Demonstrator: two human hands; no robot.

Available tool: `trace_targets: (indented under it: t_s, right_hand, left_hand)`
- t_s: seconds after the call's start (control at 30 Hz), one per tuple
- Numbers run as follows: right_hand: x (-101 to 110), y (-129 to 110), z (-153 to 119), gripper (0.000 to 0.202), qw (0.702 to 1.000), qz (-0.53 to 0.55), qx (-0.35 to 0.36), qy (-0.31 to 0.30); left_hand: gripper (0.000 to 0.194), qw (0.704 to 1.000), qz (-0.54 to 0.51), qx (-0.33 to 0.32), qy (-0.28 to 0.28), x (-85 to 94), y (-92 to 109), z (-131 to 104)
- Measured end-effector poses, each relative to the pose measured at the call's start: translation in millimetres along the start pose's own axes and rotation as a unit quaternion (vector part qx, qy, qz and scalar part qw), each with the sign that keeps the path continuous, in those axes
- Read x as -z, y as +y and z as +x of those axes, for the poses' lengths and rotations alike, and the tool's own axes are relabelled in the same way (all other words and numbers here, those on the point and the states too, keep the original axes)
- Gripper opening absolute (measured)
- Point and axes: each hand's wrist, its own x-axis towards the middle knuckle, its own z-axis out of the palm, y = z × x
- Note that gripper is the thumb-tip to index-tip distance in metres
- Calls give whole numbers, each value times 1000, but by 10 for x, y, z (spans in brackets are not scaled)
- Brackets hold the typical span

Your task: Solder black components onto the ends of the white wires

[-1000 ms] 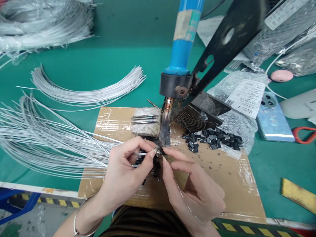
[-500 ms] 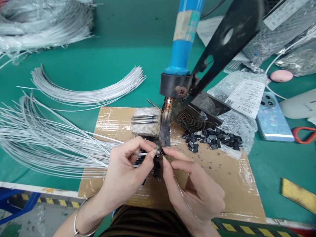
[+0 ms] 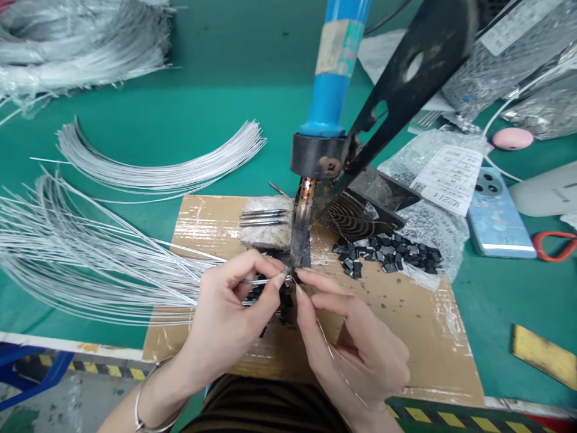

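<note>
Both forearms reached in over the near edge of the worktop [image 3: 202, 108], the left one slanting in from the left. Hands close together, fingertips almost meeting. Left hand [image 3: 238, 307]: thumb and index pinched at the tips, pointing right, other fingers mostly hidden. Right hand [image 3: 356, 337]: thumb and index stretched toward the left's tips, slight gap between them, other fingers curled toward the palm.

Part [image 3: 289, 278] in left hand [image 3: 241, 307] too small to identify, blue soldering iron [image 3: 330, 99] beyond right hand [image 3: 356, 337] cropped above, wires [image 3: 112, 264] beside left hand cropped at left
</note>
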Motion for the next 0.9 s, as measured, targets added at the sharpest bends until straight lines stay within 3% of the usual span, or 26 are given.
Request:
trace_targets:
  t_s: [0.9]
  right_hand:
    - [-4,42,-44,17,1000,7,19,-2]
  left_hand:
    - [15,1000,4,-1,-4,1,7,-33]
